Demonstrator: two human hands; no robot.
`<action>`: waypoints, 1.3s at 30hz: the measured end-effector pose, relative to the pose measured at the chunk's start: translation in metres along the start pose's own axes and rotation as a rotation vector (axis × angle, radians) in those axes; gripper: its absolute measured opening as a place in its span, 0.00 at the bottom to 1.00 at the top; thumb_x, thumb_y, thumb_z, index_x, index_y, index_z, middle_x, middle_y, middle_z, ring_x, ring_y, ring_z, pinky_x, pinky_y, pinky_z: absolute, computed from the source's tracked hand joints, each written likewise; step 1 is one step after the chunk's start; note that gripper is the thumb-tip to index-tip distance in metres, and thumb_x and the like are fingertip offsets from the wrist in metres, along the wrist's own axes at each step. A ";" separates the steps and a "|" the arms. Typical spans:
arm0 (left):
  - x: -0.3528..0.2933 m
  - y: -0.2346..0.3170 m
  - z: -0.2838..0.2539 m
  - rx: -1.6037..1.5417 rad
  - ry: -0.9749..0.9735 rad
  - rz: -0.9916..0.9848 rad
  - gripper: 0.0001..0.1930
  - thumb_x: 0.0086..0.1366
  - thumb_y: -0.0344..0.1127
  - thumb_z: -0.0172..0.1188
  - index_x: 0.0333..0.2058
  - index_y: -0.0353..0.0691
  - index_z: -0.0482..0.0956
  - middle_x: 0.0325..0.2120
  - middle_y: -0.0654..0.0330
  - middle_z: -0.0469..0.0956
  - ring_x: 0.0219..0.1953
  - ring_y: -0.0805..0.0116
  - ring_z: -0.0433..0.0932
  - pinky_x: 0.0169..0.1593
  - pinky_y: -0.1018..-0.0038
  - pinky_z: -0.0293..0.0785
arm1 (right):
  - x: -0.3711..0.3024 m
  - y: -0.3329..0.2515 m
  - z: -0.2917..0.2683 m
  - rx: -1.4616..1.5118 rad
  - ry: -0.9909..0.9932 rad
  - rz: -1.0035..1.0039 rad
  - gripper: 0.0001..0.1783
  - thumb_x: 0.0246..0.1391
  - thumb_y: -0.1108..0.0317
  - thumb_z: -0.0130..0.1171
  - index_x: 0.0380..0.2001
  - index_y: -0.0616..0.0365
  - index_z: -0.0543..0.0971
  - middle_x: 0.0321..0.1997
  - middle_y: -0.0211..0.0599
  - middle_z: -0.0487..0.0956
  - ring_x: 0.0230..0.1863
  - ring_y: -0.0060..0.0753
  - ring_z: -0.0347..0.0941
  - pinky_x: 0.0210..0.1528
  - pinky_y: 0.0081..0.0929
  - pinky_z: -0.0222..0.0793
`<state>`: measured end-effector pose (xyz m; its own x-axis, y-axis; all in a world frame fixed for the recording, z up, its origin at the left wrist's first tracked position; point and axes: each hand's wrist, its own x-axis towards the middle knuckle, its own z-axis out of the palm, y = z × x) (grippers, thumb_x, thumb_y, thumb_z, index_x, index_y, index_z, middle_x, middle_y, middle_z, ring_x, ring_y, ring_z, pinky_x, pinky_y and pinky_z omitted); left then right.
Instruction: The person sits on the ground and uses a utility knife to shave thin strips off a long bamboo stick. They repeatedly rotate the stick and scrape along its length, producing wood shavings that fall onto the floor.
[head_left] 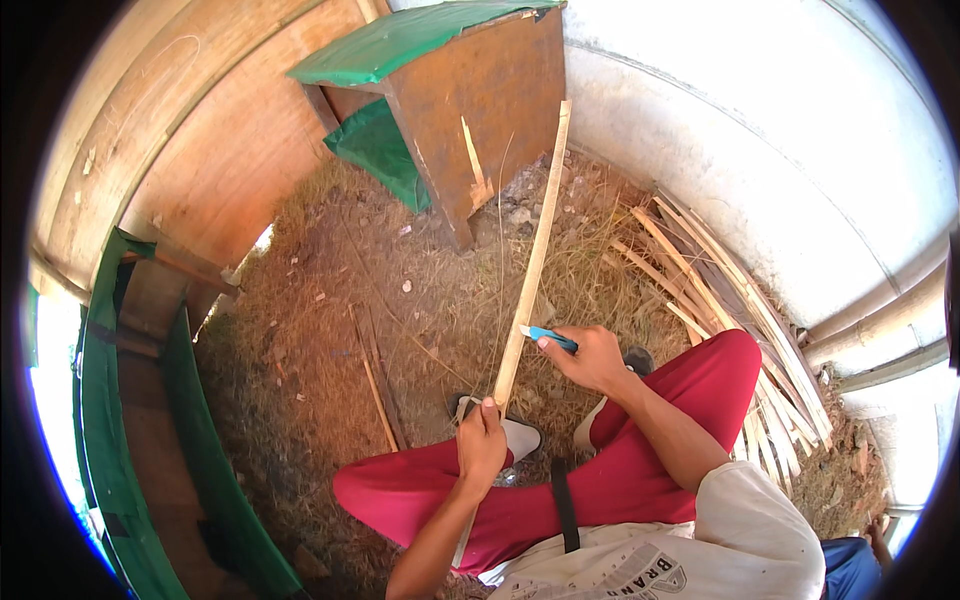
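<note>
A long, pale split strip, likely bamboo or wood (pixel 540 235), slants up and away from me, its far end in front of the brown cabinet. Near its lower end my left hand (pixel 482 440) is closed around it, thumb on top. My right hand (pixel 592 358) grips a blue cutter knife (pixel 551 338). The knife's tip meets the strip's right edge, a little above my left hand. A thin, loose fibre (pixel 503 240) runs alongside the strip on its left.
A brown cabinet with a green top (pixel 480 85) stands ahead. Several split strips (pixel 700 270) lie piled at the right by the white wall (pixel 760 110). Two thin sticks (pixel 377 390) rest on the dry-grass ground. Green-edged shelving (pixel 150 400) is at the left. Part of another person (pixel 850 565) shows lower right.
</note>
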<state>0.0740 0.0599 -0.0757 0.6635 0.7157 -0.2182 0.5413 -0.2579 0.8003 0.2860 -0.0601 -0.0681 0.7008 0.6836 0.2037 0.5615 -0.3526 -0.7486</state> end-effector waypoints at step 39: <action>-0.030 0.051 -0.013 0.121 -0.234 0.032 0.09 0.74 0.32 0.52 0.47 0.33 0.72 0.25 0.37 0.79 0.31 0.31 0.80 0.33 0.46 0.71 | -0.004 0.007 0.008 -0.114 0.117 -0.140 0.20 0.56 0.45 0.67 0.33 0.51 0.89 0.22 0.37 0.83 0.21 0.44 0.79 0.22 0.37 0.73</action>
<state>0.0747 0.0335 -0.0213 0.7751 0.5400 -0.3281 0.5664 -0.3638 0.7395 0.2835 -0.0599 -0.0790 0.6552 0.6544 0.3775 0.6984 -0.3342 -0.6329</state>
